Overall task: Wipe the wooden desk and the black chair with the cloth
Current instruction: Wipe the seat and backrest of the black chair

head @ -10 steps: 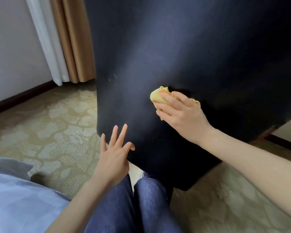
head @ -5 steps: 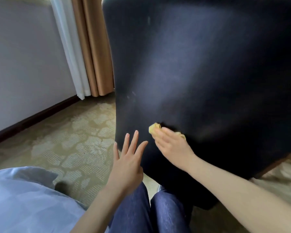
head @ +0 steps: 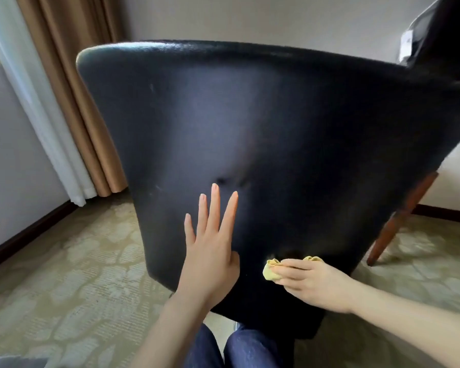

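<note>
The yellow cloth sits bunched low on the outer back of the black chair, near the bottom edge of the upholstery and a little right of centre; only two small folds of it show, one past the fingertips and one above the knuckles. The right hand lies over it with the fingers curled and closed down on the wad, pressing it flat against the dark leather-like surface. The left hand is beside it to the left, wide open with fingers spread and pointing up, holding nothing; its palm appears to rest against the chair back, though actual contact cannot be confirmed from this angle. The chair back fills most of the view, curved and glossy along its top rim, with a shallow dimple just above the left fingertips. One wooden chair leg slants down to the patterned carpet on the right, and beige curtains hang beside a white sheer at the left wall. The person's knees in dark blue trousers show at the bottom, close to the chair. The step in hand looks like the chair part of the task, with the lower back panel being wiped; the wooden desk is not in view, so its state cannot be judged. The next move probably calls for sweeping the cloth across the wide unwiped expanse above, keeping even pressure while the open hand steadies the chair against tipping or sliding.
</note>
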